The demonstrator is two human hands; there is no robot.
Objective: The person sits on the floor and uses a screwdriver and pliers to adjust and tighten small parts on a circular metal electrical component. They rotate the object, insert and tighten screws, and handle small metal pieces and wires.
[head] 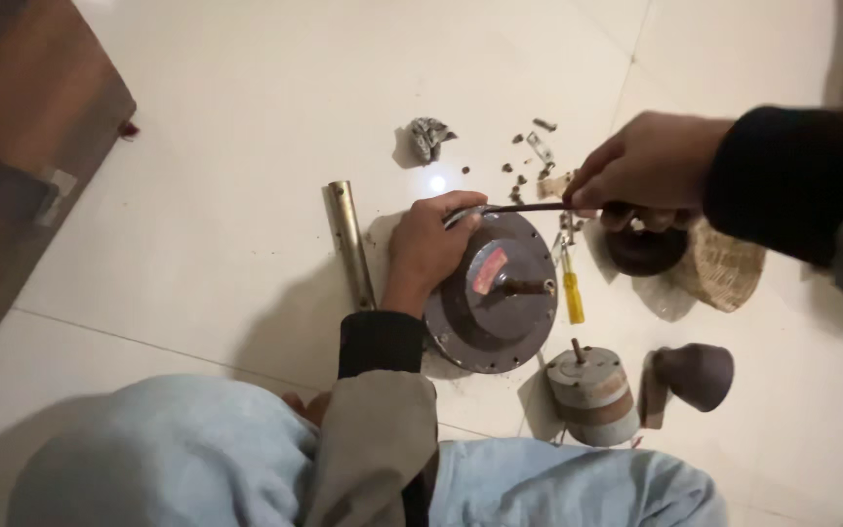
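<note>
Round grey motor housing [500, 293] lies flat on white tiled floor [246, 195], shaft stub pointing up, just ahead of the knees. Left hand [428, 246] rests on its upper left rim, fingers curled, pressing down. Right hand [641, 166] comes in from the right, fist closed around a thin dark rod [519, 207] whose tip meets the housing rim beside the left fingers. Yellow-handled screwdriver [572, 289] just right of housing. Metal tube [351, 244] left of the wrist. Loose screws [519, 171] scattered beyond.
</note>
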